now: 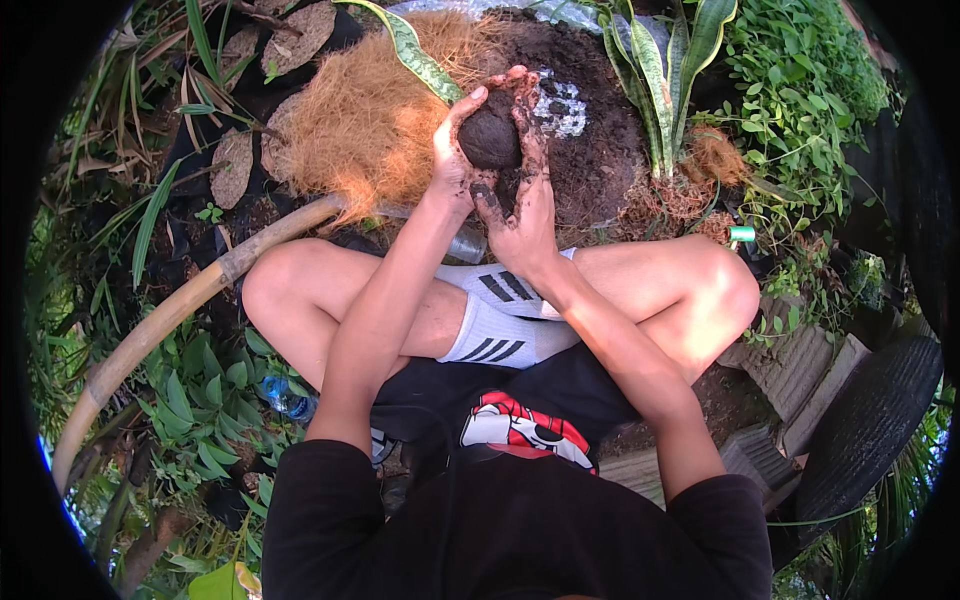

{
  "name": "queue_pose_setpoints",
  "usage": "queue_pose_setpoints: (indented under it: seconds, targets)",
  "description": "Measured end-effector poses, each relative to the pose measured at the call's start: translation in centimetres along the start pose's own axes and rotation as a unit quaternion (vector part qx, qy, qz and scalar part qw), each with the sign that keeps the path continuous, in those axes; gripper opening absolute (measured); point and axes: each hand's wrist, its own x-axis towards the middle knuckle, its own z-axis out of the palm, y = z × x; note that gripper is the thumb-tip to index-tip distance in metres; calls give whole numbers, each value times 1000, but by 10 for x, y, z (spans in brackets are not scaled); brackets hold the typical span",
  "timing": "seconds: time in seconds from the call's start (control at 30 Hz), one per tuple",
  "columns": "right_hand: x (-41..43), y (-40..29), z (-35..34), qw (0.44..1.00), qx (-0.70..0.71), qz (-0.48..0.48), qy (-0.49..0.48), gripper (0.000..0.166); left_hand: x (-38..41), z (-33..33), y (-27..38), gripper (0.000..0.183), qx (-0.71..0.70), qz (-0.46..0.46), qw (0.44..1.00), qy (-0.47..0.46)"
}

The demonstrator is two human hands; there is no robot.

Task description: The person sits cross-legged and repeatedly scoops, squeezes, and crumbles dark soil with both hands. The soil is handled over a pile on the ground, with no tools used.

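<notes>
Between my palms I hold a ball of dark, moist soil (491,135). My left hand (454,154) wraps its left side, thumb along the top edge. My right hand (531,169), smeared with soil, cups the ball from the right and below. A single variegated snake plant leaf (424,64) rises beyond my left hand; whether its base sits in the ball is hidden. Behind the hands, loose dark soil (600,150) is spread over a clear plastic sheet (562,109). A heap of brown coconut fibre (360,112) lies left of it.
A snake plant (660,97) with a fibre-wrapped root ball (667,206) stands at right, beside a green-ended spool (741,234). A bamboo pole (247,259) curves along the left. A clear plastic cup (466,245) lies near my feet, and a plastic bottle (289,397) behind my left knee.
</notes>
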Motion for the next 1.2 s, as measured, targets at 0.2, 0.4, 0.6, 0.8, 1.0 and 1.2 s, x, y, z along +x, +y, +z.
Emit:
queue_pose_setpoints:
  seconds: [0.2, 0.4, 0.6, 0.8, 1.0, 1.2]
  targets:
    - [-6, 12, -11, 996, -28, 64, -52, 64, 0, -23, 4, 33, -12, -37, 999, -18]
    - [-10, 5, -2, 990, -113, 10, -87, 62, -2, -6, 7, 34, -62, -19, 996, 65]
    - [-10, 9, -2, 990, -97, 21, -99, 67, 3, -20, 8, 28, -4, -31, 996, 87]
    - [30, 11, -6, 992, -29, -100, 65, 66, 2, 3, 2, 31, -28, -18, 999, 25]
    - [45, 25, 3, 983, 27, -110, 147, 78, -19, 15, -15, 38, 73, -31, 996, 39]
    - [39, 37, 3, 974, 30, -140, 173, 77, -21, 1, -21, 33, 140, -51, 989, 23]
